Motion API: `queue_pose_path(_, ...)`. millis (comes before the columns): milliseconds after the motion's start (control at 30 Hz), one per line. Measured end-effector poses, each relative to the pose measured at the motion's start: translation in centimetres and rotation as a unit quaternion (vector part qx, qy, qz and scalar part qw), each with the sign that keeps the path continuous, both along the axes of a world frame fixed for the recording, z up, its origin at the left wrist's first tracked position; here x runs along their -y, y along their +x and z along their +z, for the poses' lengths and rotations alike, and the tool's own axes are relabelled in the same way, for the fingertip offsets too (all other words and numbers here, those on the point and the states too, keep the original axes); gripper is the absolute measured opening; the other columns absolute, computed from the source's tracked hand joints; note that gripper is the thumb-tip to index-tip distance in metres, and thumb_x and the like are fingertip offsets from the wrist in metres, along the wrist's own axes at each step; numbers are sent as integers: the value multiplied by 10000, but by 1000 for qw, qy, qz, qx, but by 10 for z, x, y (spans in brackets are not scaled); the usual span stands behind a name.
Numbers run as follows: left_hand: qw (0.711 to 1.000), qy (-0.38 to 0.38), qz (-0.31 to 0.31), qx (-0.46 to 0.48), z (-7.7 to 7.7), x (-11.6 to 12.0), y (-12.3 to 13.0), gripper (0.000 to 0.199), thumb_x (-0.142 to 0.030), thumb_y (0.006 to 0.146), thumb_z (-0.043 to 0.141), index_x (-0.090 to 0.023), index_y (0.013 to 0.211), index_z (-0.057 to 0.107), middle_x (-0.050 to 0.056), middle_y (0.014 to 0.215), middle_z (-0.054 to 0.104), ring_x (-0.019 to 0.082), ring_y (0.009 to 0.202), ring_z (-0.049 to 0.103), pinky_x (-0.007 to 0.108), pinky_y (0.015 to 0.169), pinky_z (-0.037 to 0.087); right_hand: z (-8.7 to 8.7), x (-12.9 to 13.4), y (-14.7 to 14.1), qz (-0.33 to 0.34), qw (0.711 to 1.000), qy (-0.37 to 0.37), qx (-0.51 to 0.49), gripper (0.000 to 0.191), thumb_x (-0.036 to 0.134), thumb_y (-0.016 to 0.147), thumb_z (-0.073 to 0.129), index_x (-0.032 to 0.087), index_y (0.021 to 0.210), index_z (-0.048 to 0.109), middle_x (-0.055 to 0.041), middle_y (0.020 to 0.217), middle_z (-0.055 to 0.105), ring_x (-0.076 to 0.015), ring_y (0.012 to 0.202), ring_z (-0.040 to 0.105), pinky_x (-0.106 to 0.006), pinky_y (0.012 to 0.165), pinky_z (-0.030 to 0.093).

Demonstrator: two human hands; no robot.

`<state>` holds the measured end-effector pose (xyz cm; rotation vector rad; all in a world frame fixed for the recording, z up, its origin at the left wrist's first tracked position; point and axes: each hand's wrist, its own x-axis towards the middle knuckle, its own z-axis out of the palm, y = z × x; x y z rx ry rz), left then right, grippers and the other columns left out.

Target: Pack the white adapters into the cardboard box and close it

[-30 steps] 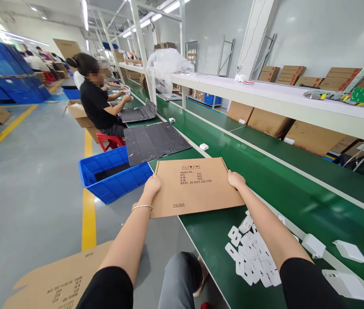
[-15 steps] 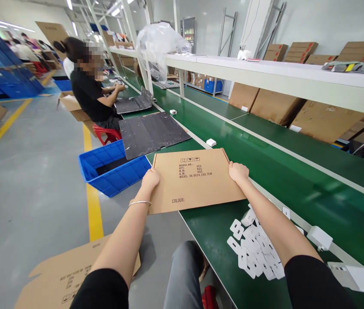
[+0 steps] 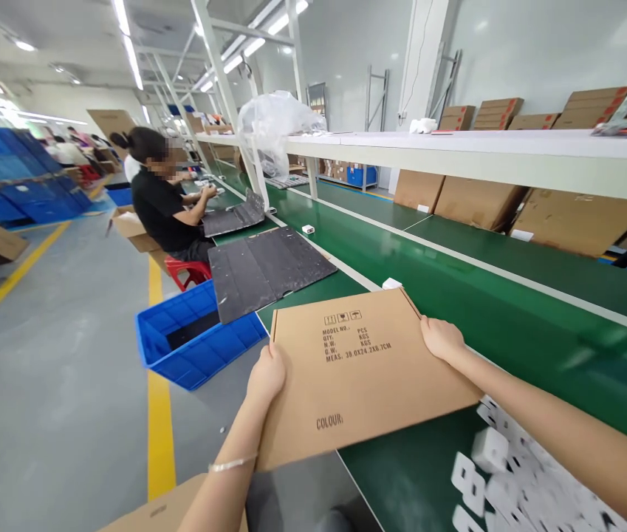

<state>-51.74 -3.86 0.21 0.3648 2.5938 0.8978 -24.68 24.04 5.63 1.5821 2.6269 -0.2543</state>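
A flat brown cardboard box (image 3: 357, 391) with printed text and symbols is held out in front of me, over the edge of the green workbench (image 3: 402, 473). Its left side is gripped by my left hand (image 3: 267, 373), fingers curled underneath and out of sight. My right hand (image 3: 443, 340) grips the opposite side, knuckles on top. Beneath my right forearm lies a heap of small white plastic plates (image 3: 535, 480). Just beyond the box's far edge, a white adapter-like block (image 3: 391, 284) is partly hidden.
A blue crate (image 3: 191, 362) stands on the floor at left. Past the box lies a dark flat board (image 3: 269, 270). A seated co-worker (image 3: 163, 199) in black works farther along. Green conveyor belt (image 3: 512, 318) runs at right below a white shelf (image 3: 457, 151). Another cardboard piece (image 3: 174, 510) is at lower left.
The view has tilted up, and the box with both my hands appears lower and closer. It now covers part of the white block. My grip on both sides is unchanged.
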Motion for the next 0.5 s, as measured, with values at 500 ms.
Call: queue_pose_path(500,991,-77,13,107,-8,19,15,587,-568,1036,108,-271,1387,472,139,1341,719,352,1187,712,446,921,582,-5,5,8,-31,997,-75,19,566,374,1110,135,203,1022,668,-104,944,779,-280,928,731,-344,766,456)
